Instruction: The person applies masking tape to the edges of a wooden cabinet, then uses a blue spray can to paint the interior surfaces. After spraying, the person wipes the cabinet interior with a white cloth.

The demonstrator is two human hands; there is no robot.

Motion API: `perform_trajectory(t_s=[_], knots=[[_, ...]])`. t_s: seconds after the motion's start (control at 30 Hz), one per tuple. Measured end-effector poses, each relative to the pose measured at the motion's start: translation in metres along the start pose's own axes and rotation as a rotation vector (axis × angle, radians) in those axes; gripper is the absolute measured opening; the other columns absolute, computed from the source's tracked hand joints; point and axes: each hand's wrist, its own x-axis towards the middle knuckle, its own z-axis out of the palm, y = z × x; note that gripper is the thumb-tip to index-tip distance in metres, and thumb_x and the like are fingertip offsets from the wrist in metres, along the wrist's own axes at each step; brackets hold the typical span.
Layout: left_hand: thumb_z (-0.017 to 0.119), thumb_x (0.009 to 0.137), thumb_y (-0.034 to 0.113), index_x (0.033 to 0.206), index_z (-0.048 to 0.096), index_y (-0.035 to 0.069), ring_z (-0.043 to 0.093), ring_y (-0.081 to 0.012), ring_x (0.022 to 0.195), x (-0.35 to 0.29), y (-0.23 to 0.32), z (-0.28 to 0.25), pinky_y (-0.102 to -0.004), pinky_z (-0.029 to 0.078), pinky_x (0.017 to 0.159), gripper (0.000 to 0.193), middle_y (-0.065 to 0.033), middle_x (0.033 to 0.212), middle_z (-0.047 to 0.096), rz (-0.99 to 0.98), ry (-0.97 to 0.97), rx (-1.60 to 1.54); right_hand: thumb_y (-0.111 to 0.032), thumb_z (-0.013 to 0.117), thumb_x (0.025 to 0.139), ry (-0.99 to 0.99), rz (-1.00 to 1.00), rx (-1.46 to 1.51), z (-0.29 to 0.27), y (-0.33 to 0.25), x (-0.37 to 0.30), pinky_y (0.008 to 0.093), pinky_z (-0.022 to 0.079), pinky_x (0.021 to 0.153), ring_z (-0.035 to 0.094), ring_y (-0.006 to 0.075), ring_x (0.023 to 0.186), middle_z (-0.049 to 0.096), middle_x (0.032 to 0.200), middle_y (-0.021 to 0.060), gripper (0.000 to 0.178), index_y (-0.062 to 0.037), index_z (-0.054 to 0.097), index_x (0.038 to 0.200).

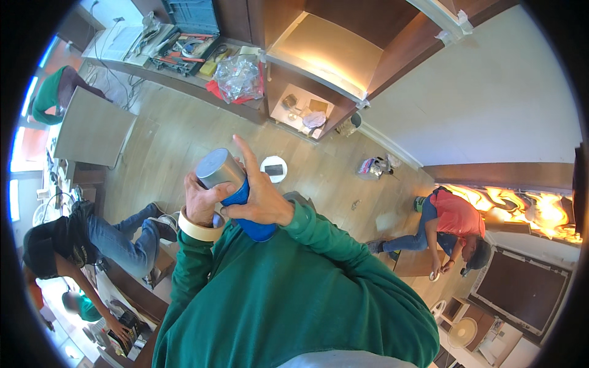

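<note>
In front of my chest a blue can (257, 230) with a silver-grey cap (216, 164) is held tilted between both hands. My left hand (204, 201) closes round its capped end, thumb across the front. A roll of cream tape (200, 228) sits round my left wrist like a bangle. Lower on the blue body, my right hand (262, 197) grips from the right side; its thumb lies over the can and its index finger points up, away from it. The right hand's other fingers are partly hidden behind the can.
Beyond my hands, a white round lid (273, 169) lies on the wooden floor. Open cabinets (325, 49) and a tool case (184, 52) stand ahead. One person in red (457, 214) crouches at right; another in jeans (126, 242) bends at left. A pale panel (92, 132) leans farther left.
</note>
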Motion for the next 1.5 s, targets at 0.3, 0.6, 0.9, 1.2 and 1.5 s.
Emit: perform_trajectory(t_s=[0.3, 0.6, 0.9, 1.2, 1.5], knots=[[0.082, 0.066, 0.012, 0.109, 0.065, -0.006, 0.065, -0.0172, 0.086, -0.006, -0.005, -0.019, -0.0309, 0.053, 0.08, 0.05, -0.01, 0.096, 0.07, -0.021, -0.077, 0.008, -0.019, 0.081, 0.064, -0.031, 0.046, -0.18, 0.008, -0.02, -0.005, 0.0439, 0.051, 0.092, 0.064, 0.0428, 0.108, 0.056, 0.129, 0.0265, 0.115, -0.0134, 0.011, 0.155], [0.078, 0.067, 0.015, 0.109, 0.066, -0.005, 0.067, -0.0197, 0.089, -0.007, -0.003, -0.024, -0.0334, 0.054, 0.082, 0.049, -0.0121, 0.098, 0.071, -0.063, -0.21, -0.025, -0.023, 0.088, 0.063, 0.085, -0.042, -0.148, 0.022, -0.01, -0.012, 0.0417, 0.05, 0.096, 0.061, 0.0367, 0.115, 0.056, 0.127, 0.0208, 0.1, -0.0124, 0.031, 0.144], [0.081, 0.066, 0.019, 0.109, 0.065, -0.006, 0.067, -0.0188, 0.088, -0.017, -0.003, -0.045, -0.0324, 0.054, 0.08, 0.052, -0.0114, 0.097, 0.071, -0.067, -0.158, -0.022, -0.018, 0.085, 0.064, 0.044, -0.051, -0.115, 0.044, -0.002, -0.004, 0.0399, 0.051, 0.092, 0.064, 0.0352, 0.109, 0.059, 0.122, 0.0211, 0.098, -0.0153, 0.028, 0.144], [0.079, 0.067, 0.013, 0.107, 0.066, -0.006, 0.067, -0.0179, 0.086, -0.03, -0.012, -0.061, -0.0315, 0.055, 0.078, 0.046, -0.0111, 0.096, 0.071, -0.055, -0.106, 0.017, -0.02, 0.083, 0.064, 0.067, -0.027, -0.181, 0.064, -0.001, -0.008, 0.0446, 0.053, 0.089, 0.063, 0.0454, 0.106, 0.061, 0.119, 0.0242, 0.099, -0.0178, 0.026, 0.145], [0.082, 0.07, 0.01, 0.111, 0.063, -0.008, 0.066, -0.0183, 0.088, -0.023, -0.016, -0.078, -0.0317, 0.055, 0.079, 0.048, -0.0129, 0.101, 0.069, -0.077, -0.197, -0.031, -0.017, 0.08, 0.066, 0.055, 0.134, -0.16, 0.066, -0.017, -0.001, 0.0425, 0.05, 0.091, 0.062, 0.0389, 0.108, 0.058, 0.122, 0.0214, 0.101, -0.017, 0.023, 0.149]])
